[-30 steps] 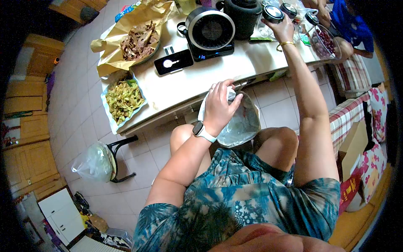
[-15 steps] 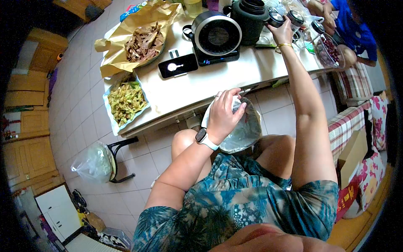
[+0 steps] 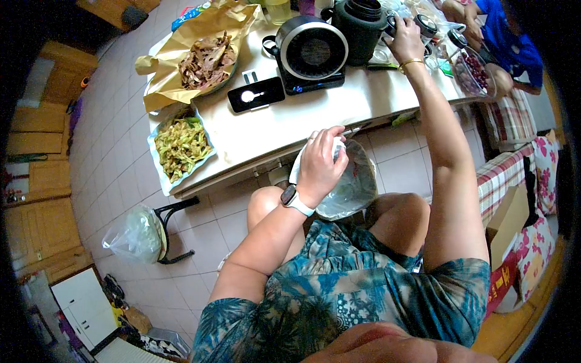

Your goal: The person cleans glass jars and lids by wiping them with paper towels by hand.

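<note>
My right hand (image 3: 407,42) reaches across the table, its fingers curled over a small black-lidded jar (image 3: 391,26) that they largely cover. Beside it stand another black-lidded jar (image 3: 426,24) and a large black flask (image 3: 359,36). A white tissue-like piece (image 3: 337,147) shows between the thumb and fingers of my left hand (image 3: 322,162), which wears a watch and a ring. That hand hovers over the near rim of a lined waste bin (image 3: 362,196) between my knees; its palm is hidden.
On the table (image 3: 242,136) are a round black appliance (image 3: 313,51), a phone (image 3: 256,95), meat (image 3: 207,63) on brown paper, a dish of green vegetables (image 3: 182,145) and a tub of dark red fruit (image 3: 474,72). A person in blue (image 3: 511,45) sits at the right.
My right hand has shifted slightly, its fingers now covering more of the jar lid. My left hand stays over the bin, its thumb a little closer to the fingers.
</note>
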